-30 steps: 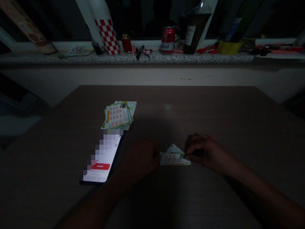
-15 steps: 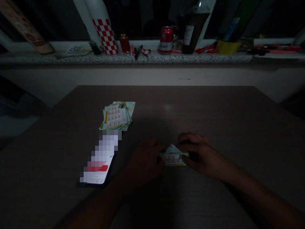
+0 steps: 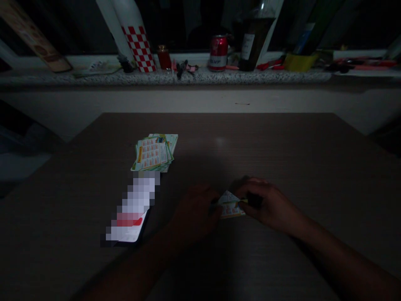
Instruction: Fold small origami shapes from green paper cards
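A small folded printed paper (image 3: 231,205) with a pointed white top lies on the dark wooden table (image 3: 282,142) in dim light. My left hand (image 3: 196,211) presses its left end with closed fingers. My right hand (image 3: 266,202) pinches its right end, fingers curled over it. Both hands cover much of the paper. A stack of similar printed green and yellow sheets (image 3: 155,152) lies to the upper left of my hands.
A lit phone (image 3: 131,211) lies on the table left of my left hand, just below the stack. On the stone sill behind stand a red can (image 3: 218,52), a dark bottle (image 3: 250,46), a red-and-white checked tube (image 3: 139,42) and assorted small items.
My hands have closed in on the folded paper from both ends, so less of it shows now. The view shifted slightly; the stack and phone stayed put.
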A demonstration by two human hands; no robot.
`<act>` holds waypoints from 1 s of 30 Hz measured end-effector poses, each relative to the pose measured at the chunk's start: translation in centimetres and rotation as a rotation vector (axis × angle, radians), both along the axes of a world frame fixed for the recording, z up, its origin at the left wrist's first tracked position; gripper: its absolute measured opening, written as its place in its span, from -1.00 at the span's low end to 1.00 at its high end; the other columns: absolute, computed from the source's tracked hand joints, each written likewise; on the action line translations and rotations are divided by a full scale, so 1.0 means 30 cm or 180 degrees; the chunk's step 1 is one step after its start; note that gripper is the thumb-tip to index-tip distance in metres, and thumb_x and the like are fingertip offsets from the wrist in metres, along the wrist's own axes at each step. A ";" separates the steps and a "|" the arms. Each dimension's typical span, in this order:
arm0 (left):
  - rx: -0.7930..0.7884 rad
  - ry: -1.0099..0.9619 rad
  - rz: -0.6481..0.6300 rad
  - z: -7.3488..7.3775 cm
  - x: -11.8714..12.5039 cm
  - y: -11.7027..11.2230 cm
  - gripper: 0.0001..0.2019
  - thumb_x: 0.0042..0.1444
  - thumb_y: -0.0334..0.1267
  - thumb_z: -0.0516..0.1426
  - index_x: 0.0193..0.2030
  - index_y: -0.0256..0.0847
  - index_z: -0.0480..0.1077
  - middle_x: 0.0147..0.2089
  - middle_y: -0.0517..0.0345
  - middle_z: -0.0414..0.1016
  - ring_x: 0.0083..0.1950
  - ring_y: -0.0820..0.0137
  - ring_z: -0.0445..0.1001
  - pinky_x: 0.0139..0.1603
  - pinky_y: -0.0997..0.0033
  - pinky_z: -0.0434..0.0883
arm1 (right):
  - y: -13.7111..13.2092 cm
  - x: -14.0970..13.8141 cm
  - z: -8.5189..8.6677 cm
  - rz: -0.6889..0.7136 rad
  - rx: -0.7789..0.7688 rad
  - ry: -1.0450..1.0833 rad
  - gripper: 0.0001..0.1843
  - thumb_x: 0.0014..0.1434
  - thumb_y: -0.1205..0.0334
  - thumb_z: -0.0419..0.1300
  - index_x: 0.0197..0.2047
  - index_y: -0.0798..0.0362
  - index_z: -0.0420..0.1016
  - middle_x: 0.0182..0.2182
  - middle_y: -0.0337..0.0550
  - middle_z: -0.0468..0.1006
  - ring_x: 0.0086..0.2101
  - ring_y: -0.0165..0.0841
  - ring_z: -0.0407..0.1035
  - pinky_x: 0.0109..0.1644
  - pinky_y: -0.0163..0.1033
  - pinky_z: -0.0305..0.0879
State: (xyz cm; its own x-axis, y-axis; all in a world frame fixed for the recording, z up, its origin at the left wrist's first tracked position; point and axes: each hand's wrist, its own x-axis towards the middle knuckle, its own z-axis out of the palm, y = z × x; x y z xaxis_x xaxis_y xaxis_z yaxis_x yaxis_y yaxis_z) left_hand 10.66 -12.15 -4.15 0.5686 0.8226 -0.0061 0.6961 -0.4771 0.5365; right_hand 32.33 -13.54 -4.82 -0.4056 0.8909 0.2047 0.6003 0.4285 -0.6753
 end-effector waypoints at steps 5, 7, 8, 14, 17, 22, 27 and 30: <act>-0.0122 -0.0106 0.0138 -0.001 0.001 0.003 -0.85 0.15 -0.27 0.10 -0.16 -0.20 0.43 -0.16 0.09 0.49 -0.08 0.28 0.41 0.00 0.25 0.31 | -0.001 0.001 0.001 -0.0115 0.0031 -0.0020 -0.85 0.04 0.44 0.21 -0.30 0.01 0.47 -0.37 -0.19 0.54 -0.31 -0.32 0.41 -0.15 -0.16 0.30; -0.0160 -0.0161 0.0197 -0.002 0.003 0.003 -0.84 0.15 -0.27 0.10 -0.14 -0.19 0.43 -0.14 0.10 0.50 -0.08 0.29 0.42 0.00 0.26 0.32 | -0.001 0.002 0.002 -0.0124 0.0039 -0.0005 -0.86 0.05 0.42 0.20 -0.30 0.01 0.47 -0.37 -0.19 0.54 -0.31 -0.32 0.41 -0.16 -0.17 0.30; -0.0181 -0.0188 0.0224 -0.001 0.005 0.002 -0.83 0.14 -0.28 0.11 -0.14 -0.18 0.43 -0.14 0.10 0.51 -0.08 0.29 0.43 -0.01 0.27 0.32 | -0.001 0.002 0.004 -0.0127 0.0046 0.0010 -0.86 0.05 0.42 0.20 -0.30 0.01 0.47 -0.37 -0.19 0.54 -0.31 -0.32 0.41 -0.17 -0.17 0.31; -0.0378 -0.0396 0.0288 0.006 0.013 -0.001 -0.79 0.12 -0.22 0.14 -0.11 -0.18 0.45 -0.11 0.08 0.53 -0.08 0.28 0.45 -0.03 0.29 0.35 | -0.008 0.000 0.011 -0.0083 0.0171 0.0200 -0.85 0.06 0.43 0.22 -0.29 0.01 0.48 -0.37 -0.19 0.55 -0.30 -0.32 0.41 -0.15 -0.16 0.30; -0.0687 -0.0642 0.0265 0.012 0.012 -0.001 -0.79 0.11 -0.20 0.15 -0.12 -0.17 0.46 -0.13 0.11 0.55 -0.12 0.31 0.48 -0.09 0.34 0.37 | -0.013 0.000 0.009 -0.0027 0.0274 0.0379 -0.85 0.07 0.41 0.23 -0.27 0.01 0.47 -0.35 -0.18 0.54 -0.28 -0.30 0.41 -0.15 -0.15 0.30; -0.1347 -0.1244 0.0318 0.026 0.012 -0.004 -0.82 0.10 -0.19 0.18 -0.19 -0.16 0.51 -0.24 0.20 0.59 -0.22 0.38 0.52 -0.20 0.44 0.38 | -0.021 0.000 0.015 0.0020 0.0407 0.0736 -0.88 0.09 0.38 0.22 -0.26 0.01 0.48 -0.39 -0.19 0.51 -0.33 -0.33 0.41 -0.26 -0.18 0.34; -0.1782 -0.1551 0.0490 0.022 0.015 -0.008 -0.78 0.05 -0.11 0.22 -0.25 -0.19 0.54 -0.29 0.18 0.60 -0.26 0.36 0.51 -0.29 0.46 0.36 | -0.026 -0.015 0.021 0.0019 0.0483 0.1059 -0.87 0.08 0.40 0.24 -0.27 0.02 0.49 -0.42 -0.18 0.51 -0.37 -0.34 0.41 -0.31 -0.19 0.37; -0.1823 -0.1652 0.0619 0.019 0.015 -0.007 -0.82 0.03 -0.14 0.24 -0.29 -0.17 0.56 -0.34 0.20 0.60 -0.30 0.39 0.50 -0.33 0.49 0.34 | -0.029 -0.026 0.020 -0.0003 0.0603 0.1201 -0.84 0.07 0.43 0.25 -0.27 0.01 0.48 -0.42 -0.19 0.52 -0.37 -0.34 0.42 -0.31 -0.19 0.38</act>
